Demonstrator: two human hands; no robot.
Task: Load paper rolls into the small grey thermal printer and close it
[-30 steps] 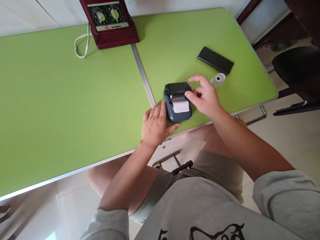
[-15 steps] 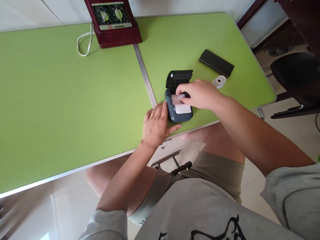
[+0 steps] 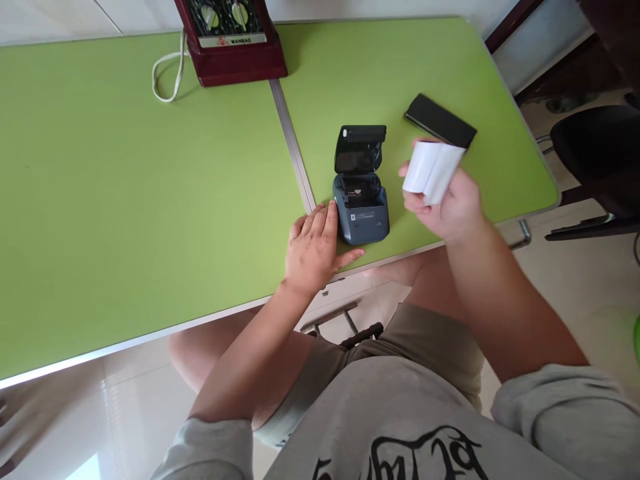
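Note:
A small dark blue label printer (image 3: 364, 225) sits on the green table near its front edge. Its black lid (image 3: 359, 150) is tipped up, and the paper bay (image 3: 357, 189) shows no roll inside. My left hand (image 3: 315, 243) lies flat on the table, fingers stretched out and fingertips touching the printer's left side. To the right of the printer, my right hand (image 3: 457, 200) is closed around a white paper roll (image 3: 425, 168) with a loose flap of paper, held above the table. The second roll seen earlier is hidden behind this hand.
A black phone-like slab (image 3: 440, 120) lies beyond my right hand. At the back stands a dark red appliance (image 3: 237, 63) with two dials and a white cord (image 3: 170, 73). A metal strip (image 3: 291, 143) crosses the green table (image 3: 150, 200). A black chair (image 3: 595, 147) stands at the right.
My right hand has lifted the paper roll out of the printer and moved it right. The printer's bay is now exposed. My left hand has stayed beside the printer.

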